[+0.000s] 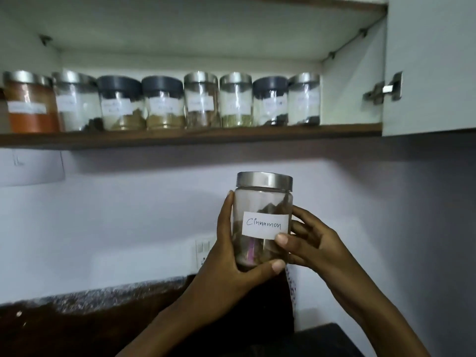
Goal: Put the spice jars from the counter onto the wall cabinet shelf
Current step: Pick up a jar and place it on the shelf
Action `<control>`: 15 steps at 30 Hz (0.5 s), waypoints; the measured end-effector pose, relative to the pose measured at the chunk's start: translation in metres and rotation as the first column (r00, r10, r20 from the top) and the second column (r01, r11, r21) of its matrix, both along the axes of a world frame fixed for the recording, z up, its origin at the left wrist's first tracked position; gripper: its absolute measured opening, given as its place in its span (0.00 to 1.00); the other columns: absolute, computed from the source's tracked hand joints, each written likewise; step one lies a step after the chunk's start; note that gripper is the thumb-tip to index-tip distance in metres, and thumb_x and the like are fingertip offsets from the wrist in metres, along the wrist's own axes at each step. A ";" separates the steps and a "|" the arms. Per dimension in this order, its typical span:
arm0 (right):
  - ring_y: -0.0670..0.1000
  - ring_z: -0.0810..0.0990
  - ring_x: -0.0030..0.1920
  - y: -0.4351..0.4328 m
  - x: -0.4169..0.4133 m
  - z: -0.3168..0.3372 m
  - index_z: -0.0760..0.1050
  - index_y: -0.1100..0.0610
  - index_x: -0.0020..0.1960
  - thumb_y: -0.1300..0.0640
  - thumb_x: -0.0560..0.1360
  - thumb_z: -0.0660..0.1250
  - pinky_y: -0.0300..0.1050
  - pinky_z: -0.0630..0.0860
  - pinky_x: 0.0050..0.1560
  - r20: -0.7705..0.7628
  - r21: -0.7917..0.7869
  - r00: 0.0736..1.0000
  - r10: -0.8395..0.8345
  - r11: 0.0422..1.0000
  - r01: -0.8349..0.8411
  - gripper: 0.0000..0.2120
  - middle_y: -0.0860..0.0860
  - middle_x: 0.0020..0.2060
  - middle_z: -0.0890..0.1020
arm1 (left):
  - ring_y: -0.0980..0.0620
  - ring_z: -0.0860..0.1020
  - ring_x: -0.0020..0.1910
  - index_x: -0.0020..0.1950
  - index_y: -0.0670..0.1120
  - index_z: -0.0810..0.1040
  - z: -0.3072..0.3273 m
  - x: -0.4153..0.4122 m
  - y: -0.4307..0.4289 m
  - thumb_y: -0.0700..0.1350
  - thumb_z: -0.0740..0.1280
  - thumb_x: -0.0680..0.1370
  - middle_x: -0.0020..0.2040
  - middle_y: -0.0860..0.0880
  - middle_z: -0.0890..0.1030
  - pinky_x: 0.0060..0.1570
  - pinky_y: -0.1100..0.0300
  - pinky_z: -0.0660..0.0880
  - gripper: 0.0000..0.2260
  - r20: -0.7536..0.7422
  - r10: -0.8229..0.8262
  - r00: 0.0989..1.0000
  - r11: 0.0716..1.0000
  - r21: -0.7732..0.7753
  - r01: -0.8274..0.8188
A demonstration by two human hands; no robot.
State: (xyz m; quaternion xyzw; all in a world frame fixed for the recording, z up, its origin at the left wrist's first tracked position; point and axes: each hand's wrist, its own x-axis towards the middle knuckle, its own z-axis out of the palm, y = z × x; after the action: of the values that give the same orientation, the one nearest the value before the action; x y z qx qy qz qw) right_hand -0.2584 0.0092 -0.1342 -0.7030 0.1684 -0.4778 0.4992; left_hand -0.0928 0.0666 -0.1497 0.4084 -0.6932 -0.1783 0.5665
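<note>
A clear glass jar (pixel 264 202) with a silver lid and a white label reading "Cinnamon" is held upright in front of the wall, well below the shelf. My left hand (pixel 229 256) grips its left side and base, thumb across the bottom front. My right hand (pixel 309 243) holds its right side, thumb on the label's lower corner. The wooden cabinet shelf (pixel 231 136) above carries a row of several labelled spice jars (pixel 201 101) with silver or dark lids, filling it from the left edge almost to the right wall.
The cabinet door (pixel 427 65) stands open at the right, its metal hinge (pixel 385 88) showing. A switch plate (pixel 203 249) sits on the wall behind the jar. The dark speckled counter edge (pixel 103 297) runs along the lower left.
</note>
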 end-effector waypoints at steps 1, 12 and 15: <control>0.45 0.82 0.53 -0.003 0.000 0.011 0.69 0.43 0.65 0.44 0.60 0.72 0.41 0.81 0.50 0.002 -0.025 1.000 -0.012 1.000 0.012 0.33 0.42 0.56 0.81 | 0.66 0.75 0.59 0.69 0.73 0.41 0.012 -0.001 -0.007 0.56 0.76 0.66 0.63 0.74 0.69 0.51 0.74 0.73 0.48 0.029 0.002 1.000 1.000 -0.030 -0.001; 0.44 0.83 0.47 -0.057 -0.001 0.090 0.68 0.51 0.61 0.58 0.63 0.78 0.35 0.79 0.39 0.201 -0.060 0.952 -0.231 0.967 0.247 0.31 0.49 0.51 0.81 | 0.51 0.70 0.67 0.69 0.68 0.35 0.102 -0.039 -0.082 0.58 0.73 0.66 0.74 0.53 0.60 0.59 0.48 0.75 0.50 0.338 0.329 0.882 0.919 -0.329 -0.217; 0.44 0.84 0.39 -0.073 -0.012 0.101 0.71 0.51 0.56 0.61 0.63 0.78 0.34 0.77 0.33 0.254 -0.060 0.925 -0.284 0.950 0.308 0.26 0.50 0.45 0.83 | 0.49 0.61 0.72 0.76 0.55 0.39 0.119 -0.044 -0.100 0.59 0.73 0.68 0.76 0.54 0.51 0.63 0.50 0.71 0.50 0.447 0.470 0.761 0.851 -0.457 -0.258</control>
State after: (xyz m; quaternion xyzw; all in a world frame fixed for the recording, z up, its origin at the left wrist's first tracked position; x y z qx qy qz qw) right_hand -0.2702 -0.0642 -0.0330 -0.6296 0.1865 -0.6376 0.4028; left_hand -0.1363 -0.0332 -0.0306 0.4570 -0.7506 0.1938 0.4362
